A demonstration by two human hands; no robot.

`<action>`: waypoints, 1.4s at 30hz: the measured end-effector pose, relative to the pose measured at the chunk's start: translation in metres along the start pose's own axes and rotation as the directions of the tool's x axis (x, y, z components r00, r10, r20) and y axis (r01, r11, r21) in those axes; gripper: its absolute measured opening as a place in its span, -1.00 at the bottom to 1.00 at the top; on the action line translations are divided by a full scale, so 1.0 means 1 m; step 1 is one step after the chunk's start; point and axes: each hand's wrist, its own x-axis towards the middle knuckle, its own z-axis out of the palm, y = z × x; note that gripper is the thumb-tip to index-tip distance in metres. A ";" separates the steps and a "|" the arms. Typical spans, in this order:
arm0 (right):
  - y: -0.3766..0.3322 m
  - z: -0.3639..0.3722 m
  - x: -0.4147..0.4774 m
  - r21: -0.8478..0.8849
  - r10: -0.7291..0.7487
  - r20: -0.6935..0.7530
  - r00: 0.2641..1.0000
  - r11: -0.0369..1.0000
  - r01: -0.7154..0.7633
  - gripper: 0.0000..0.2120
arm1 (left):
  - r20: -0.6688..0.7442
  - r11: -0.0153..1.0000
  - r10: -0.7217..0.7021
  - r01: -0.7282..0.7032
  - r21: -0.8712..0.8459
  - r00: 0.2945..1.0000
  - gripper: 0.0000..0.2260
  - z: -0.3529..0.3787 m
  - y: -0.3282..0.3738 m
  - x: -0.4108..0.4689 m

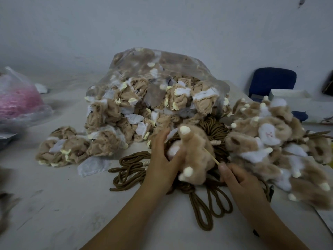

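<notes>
Hands were close together near the tabletop's middle: the left hand (162, 157) had its fingers curled round a tan plush toy skin (194, 150) with cream tips, holding it just above the tabletop (63, 204), while the right hand (239, 179) pinched a thin wooden stick (211, 156) whose far end was buried in the fur. Loops of brown cord (129, 168) lay directly beneath. Behind stood a clear bag (156, 91) spilling inside-out skins; a heap of fluffy skins (270, 141) lay to the right, with a pink-filled bag (18, 100) far left and a blue chair (272, 80) beyond. Judged risk: too hard a push could drive the stick through a seam, and a loose pinch could let it slip sideways and out of the skin.
</notes>
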 end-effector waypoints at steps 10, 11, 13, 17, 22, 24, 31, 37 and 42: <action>0.004 -0.004 0.003 -0.082 -0.022 -0.021 1.000 0.996 0.021 -0.62 | -0.030 0.992 -0.078 0.074 -0.099 0.997 -0.80 -0.005 0.003 -0.003; 0.004 -0.006 0.005 -0.125 -0.043 -0.004 0.999 0.991 0.042 -0.61 | -0.049 0.992 -0.064 0.058 -0.116 0.997 -0.78 -0.007 0.004 -0.002; 0.006 -0.013 0.009 -0.248 -0.095 0.041 0.995 0.963 0.102 -0.59 | -0.083 0.993 -0.028 0.019 -0.115 0.996 -0.75 -0.012 0.005 -0.002; 0.007 -0.027 0.015 -0.413 -0.174 0.083 0.981 0.890 0.192 -0.63 | -0.138 0.996 0.069 -0.061 0.060 0.988 -0.75 -0.016 0.012 0.000; 0.006 -0.032 0.017 -0.604 -0.187 0.097 0.978 0.770 0.207 -0.56 | -0.158 0.955 0.235 -0.199 0.219 0.959 -0.68 -0.017 0.007 0.002; 0.006 -0.030 0.017 -0.610 -0.226 0.112 0.968 0.753 0.247 -0.55 | -0.143 0.915 0.317 -0.262 0.308 0.938 -0.70 -0.015 0.004 0.002; 0.008 -0.007 0.006 -0.240 -0.049 0.101 0.994 0.968 0.072 -0.61 | 0.022 0.990 0.059 -0.061 0.126 0.998 -0.79 -0.012 0.012 -0.005; 0.007 -0.005 0.008 -0.178 -0.012 0.103 0.995 0.984 0.030 -0.60 | 0.105 0.994 -0.067 0.075 -0.073 0.992 -0.71 -0.009 0.010 -0.003; 0.015 -0.012 0.012 -0.178 0.014 0.143 0.990 0.984 0.011 -0.57 | 0.061 0.987 -0.108 0.115 -0.115 0.992 -0.67 -0.013 0.009 -0.001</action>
